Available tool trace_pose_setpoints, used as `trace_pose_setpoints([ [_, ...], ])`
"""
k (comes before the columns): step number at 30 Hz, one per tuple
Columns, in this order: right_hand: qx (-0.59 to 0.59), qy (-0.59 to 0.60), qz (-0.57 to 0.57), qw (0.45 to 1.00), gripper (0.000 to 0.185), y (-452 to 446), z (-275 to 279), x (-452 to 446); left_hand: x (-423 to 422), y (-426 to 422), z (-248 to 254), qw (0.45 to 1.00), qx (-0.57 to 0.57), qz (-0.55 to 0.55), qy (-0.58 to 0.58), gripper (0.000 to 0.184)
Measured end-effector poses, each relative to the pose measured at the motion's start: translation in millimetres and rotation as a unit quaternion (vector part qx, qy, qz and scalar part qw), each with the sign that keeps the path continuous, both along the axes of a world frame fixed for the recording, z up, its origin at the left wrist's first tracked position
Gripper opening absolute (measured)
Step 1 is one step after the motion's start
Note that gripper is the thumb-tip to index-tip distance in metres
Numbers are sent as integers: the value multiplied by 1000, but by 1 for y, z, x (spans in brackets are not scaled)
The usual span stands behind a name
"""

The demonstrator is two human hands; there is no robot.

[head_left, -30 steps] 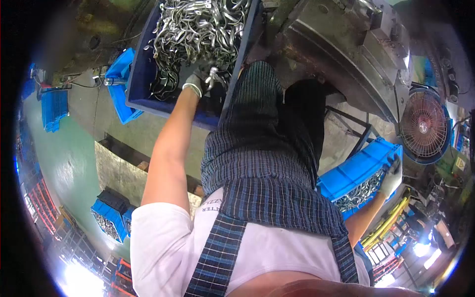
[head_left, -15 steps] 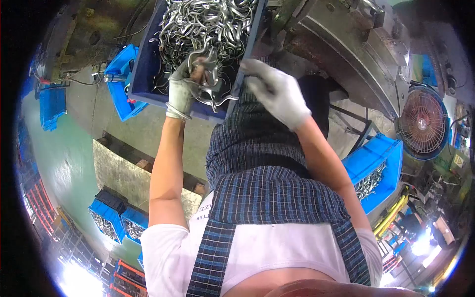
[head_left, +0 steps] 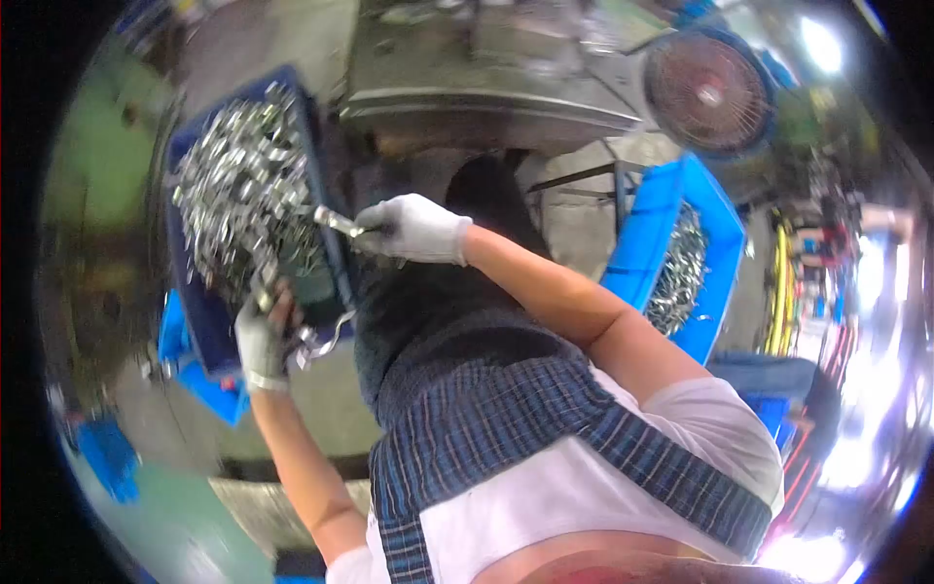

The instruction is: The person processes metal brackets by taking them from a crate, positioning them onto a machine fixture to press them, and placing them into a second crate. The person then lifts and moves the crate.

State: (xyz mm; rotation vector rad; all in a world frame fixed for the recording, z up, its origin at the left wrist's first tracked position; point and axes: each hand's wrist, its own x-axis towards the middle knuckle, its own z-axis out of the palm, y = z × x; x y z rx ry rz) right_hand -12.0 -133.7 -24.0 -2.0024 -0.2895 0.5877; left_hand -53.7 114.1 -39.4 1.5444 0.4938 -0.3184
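Note:
My left hand (head_left: pixel 265 341), in a pale glove, is closed around several shiny curved metal pieces (head_left: pixel 319 348) at the near edge of a dark blue bin. The bin (head_left: pixel 326 209) holds a heap of similar metal pieces (head_left: pixel 238 180). My right hand (head_left: pixel 418 230), gloved in white, pinches one metal piece (head_left: pixel 338 221) just beyond the bin's right wall, above my lap. Motion blurs both hands somewhat.
A blue crate (head_left: pixel 642 229) with metal pieces in it stands at the right, below a round fan (head_left: pixel 708 94). Machinery (head_left: pixel 486 97) lies ahead. Another blue crate (head_left: pixel 209 389) sits beside the bin, and one more (head_left: pixel 109 457) is at the far left.
The view has swung to the right. My right hand came from the right crate to the bin and now holds a metal piece. My left hand has gathered several pieces.

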Motion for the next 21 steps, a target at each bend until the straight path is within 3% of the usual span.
trace_pose_setpoints([
  [1,52,-104,-69,991,31,-26,-8,-2,2,12,0,999,45,-10,17,19],
  [2,91,-145,-129,977,34,-52,-11,-1,4,26,-10,1000,5,-1,23,18],
  [3,127,-38,-213,968,33,-79,14,-4,6,37,-21,999,-32,13,33,18],
  [5,191,-146,-355,903,23,-120,56,-9,10,40,-34,995,-47,38,74,15],
  [6,300,-204,-436,824,21,-127,58,-5,13,39,-36,993,-53,52,94,15],
  [7,285,-190,-500,795,20,-142,59,1,15,35,-35,990,-85,59,98,15],
  [9,47,-320,-507,799,20,-168,30,27,17,20,-31,981,-152,72,100,16],
  [11,54,-372,-495,783,20,-175,3,48,24,1,-25,969,-219,70,91,22],
  [13,74,-335,-489,802,19,-188,1,58,25,-13,-12,970,-217,70,86,24],
  [18,169,-248,-479,825,18,-178,25,53,40,-41,0,932,-355,1,65,20],
  [19,143,-268,-482,822,18,-177,23,52,43,-43,-6,926,-373,-22,51,20],
  [20,117,-288,-482,819,18,-178,22,53,43,-43,-14,944,-323,40,61,23],
  [21,91,-308,-480,816,19,-181,21,56,47,-42,-11,901,-421,-101,32,27],
])
